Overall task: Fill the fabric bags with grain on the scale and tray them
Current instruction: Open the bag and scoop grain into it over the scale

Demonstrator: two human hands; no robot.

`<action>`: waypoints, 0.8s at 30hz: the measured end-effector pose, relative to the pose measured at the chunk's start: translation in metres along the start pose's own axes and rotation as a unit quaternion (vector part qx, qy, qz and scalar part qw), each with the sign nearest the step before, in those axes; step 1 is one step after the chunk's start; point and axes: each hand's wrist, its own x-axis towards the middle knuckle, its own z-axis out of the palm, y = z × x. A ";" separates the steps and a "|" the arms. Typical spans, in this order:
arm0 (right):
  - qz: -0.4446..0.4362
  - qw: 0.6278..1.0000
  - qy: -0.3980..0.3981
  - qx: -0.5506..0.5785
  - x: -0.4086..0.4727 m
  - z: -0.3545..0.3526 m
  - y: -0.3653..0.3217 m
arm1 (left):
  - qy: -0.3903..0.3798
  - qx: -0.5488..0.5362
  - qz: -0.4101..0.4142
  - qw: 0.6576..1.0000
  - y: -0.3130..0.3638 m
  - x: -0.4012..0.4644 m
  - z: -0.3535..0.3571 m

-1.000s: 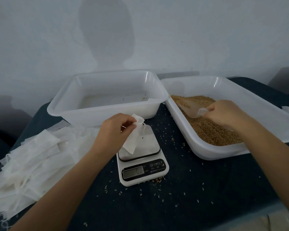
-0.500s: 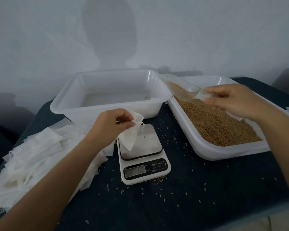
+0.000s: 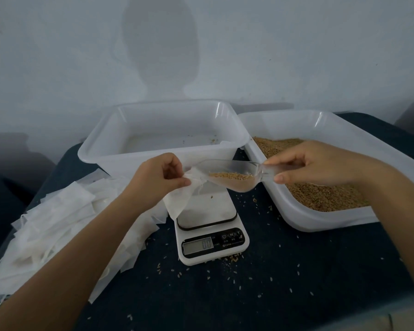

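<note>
- A small white fabric bag [image 3: 181,199] was pinched at its mouth by the left hand [image 3: 157,179], thumb and fingers closed on the top edge, and was held hanging over the left part of the scale's platform.
- The bag's lower corner was seen drooping down to about the platform's front-left edge; whether it touched could not be told.
- A clear plastic scoop [image 3: 232,175] was gripped by its handle in the right hand [image 3: 313,163], fingers closed around it, thumb underneath.
- The scoop was held level, just above the scale, its front lip brought right up to the bag's open mouth.
- A modest load of brown grain [image 3: 230,176] was carried in the scoop's bowl.
- The white kitchen scale [image 3: 212,237] was set on the dark cloth-covered table [image 3: 296,271], between the two tubs and nearer the person; its display digits were too blurred to be read with confidence.
- The right-hand white tub [image 3: 320,218] was seen holding a bed of grain.
- The left-hand white tub [image 3: 105,151] was seen behind the scale, with only a few stray grains on its floor.
- A loose heap of flat white bags [image 3: 58,223] was spread on the table to the left.
- Spilled grains [image 3: 227,277] were scattered over the cloth around the scale.
</note>
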 end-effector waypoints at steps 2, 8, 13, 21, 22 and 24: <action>-0.001 1.000 -0.016 -0.003 -0.001 -0.001 -0.001 | -0.011 -0.007 0.000 1.000 0.000 -0.001 0.000; 0.011 0.999 -0.048 -0.015 -0.007 -0.005 -0.003 | -0.028 -0.031 0.007 0.999 0.001 -0.005 0.005; 0.015 0.998 -0.058 -0.010 -0.009 -0.006 -0.003 | -0.053 -0.100 -0.005 0.994 -0.003 -0.007 0.008; 0.023 0.997 -0.065 -0.021 -0.008 -0.010 -0.005 | -0.108 -0.156 -0.003 0.982 -0.009 -0.008 0.014; 0.025 0.997 -0.068 -0.024 -0.009 -0.011 -0.006 | -0.110 -0.161 -0.003 0.981 -0.010 -0.008 0.015; 0.027 0.997 -0.073 -0.029 -0.010 -0.012 -0.010 | -0.113 -0.172 -0.008 0.979 -0.012 -0.009 0.017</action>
